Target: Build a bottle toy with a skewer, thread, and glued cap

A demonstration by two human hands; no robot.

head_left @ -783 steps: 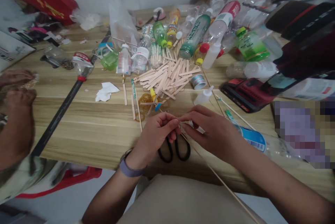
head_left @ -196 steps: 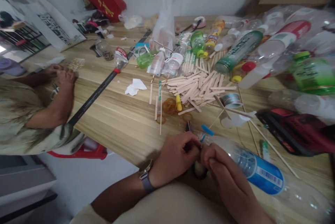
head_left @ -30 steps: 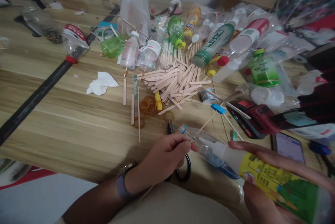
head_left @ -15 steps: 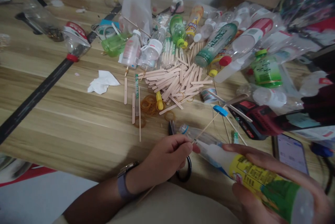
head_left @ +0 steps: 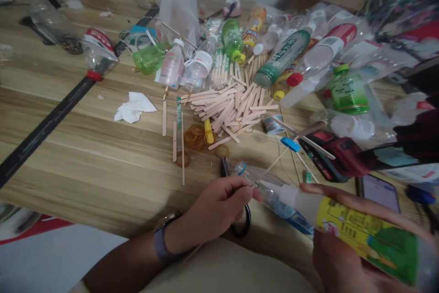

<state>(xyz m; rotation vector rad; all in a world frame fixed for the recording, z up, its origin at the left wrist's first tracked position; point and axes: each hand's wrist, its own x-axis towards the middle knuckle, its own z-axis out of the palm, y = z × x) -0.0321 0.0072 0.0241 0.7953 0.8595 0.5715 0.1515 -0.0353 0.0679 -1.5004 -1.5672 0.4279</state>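
A thin wooden skewer is pinched in my left hand, its tail running back under my wrist. Toward its far end sits a blue bottle cap, with a flat craft stick just beyond it. My right hand is wrapped round a glue bottle with a yellow and green label. The bottle's nozzle points left, close to the skewer by my left fingertips. Beneath lies a clear plastic bottle with a blue label. Black scissors are partly hidden by my left hand.
Ahead is a heap of craft sticks, with rubber bands and a yellow cap near it. Several plastic bottles crowd the back. A red and black power tool and a phone lie right; a tissue lies left.
My right hand has drawn the glue bottle a little to the right, and its nozzle is farther from my left fingers. My left hand stays almost still; the blue cap shifts slightly.
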